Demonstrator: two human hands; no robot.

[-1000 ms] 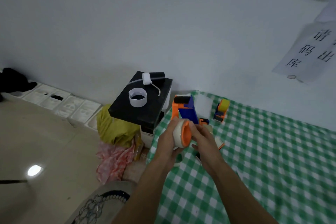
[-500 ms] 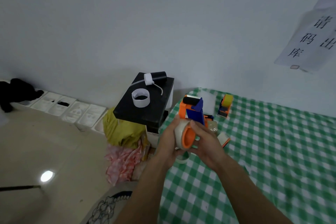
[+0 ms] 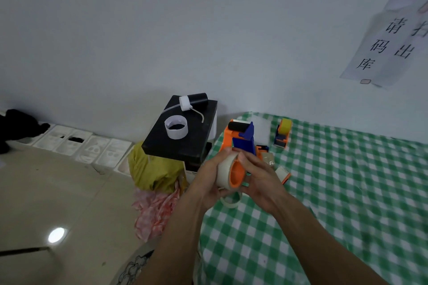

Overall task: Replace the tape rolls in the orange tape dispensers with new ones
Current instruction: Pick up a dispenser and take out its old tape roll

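Note:
An orange and blue tape dispenser is held up over the left edge of the checked table. A pale tape roll sits on its orange hub. My left hand grips the roll from the left. My right hand holds the dispenser from the right, fingers curled over the hub. A second, smaller dispenser with a yellowish roll stands farther back on the table. An empty tape core lies on the cloth under my hands.
The green checked tablecloth covers the table to the right. A black box with a white ring and a black cylinder stands to the left. Yellow and pink bags lie on the floor below it. Small tape pieces lie near my hands.
Both hands and the dispenser have stayed together in the same grip; the view has shifted slightly, and the dispenser sits a little more to the right and lower.

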